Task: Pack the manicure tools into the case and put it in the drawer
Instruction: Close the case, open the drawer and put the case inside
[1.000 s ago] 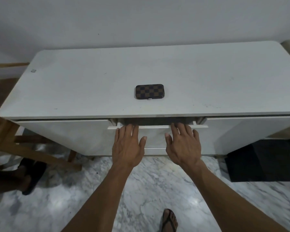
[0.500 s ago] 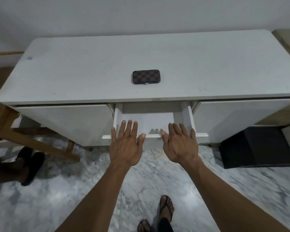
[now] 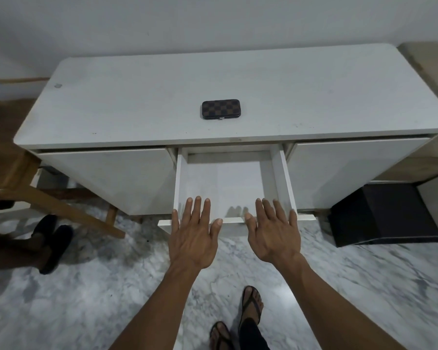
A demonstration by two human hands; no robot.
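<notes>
The brown and black checkered manicure case (image 3: 220,109), a small rounded rectangle, lies closed and flat on the white surface (image 3: 314,97) of a long cabinet, near the middle and a little back from its front edge. We see it well apart from both hands, farther from us, with the open drawer between it and our fingers.

The white centre drawer (image 3: 280,173) is pulled out toward us, and we see only its bare white floor and side walls inside. Our left hand (image 3: 192,236) hovers palm down over the drawer's front edge, toward its left end, with the fingers straight and spread, holding nothing. Our right hand (image 3: 273,233) is held the same way toward the right end, fingers straight and fanned, also holding nothing. The fingertips of both hands reach over the drawer's near end; we cannot tell whether they touch the front panel. The case sits roughly in line with the gap between the two hands, slightly closer to the left one.

On either side of the drawer are two closed white cabinet fronts. Below is a grey marbled floor (image 3: 61,299), where our feet in dark sandals (image 3: 249,304) stand. A wooden chair frame (image 3: 61,205) and a pair of black shoes (image 3: 53,238) are at the left, and a black box (image 3: 379,213) rests on the floor at the right.
</notes>
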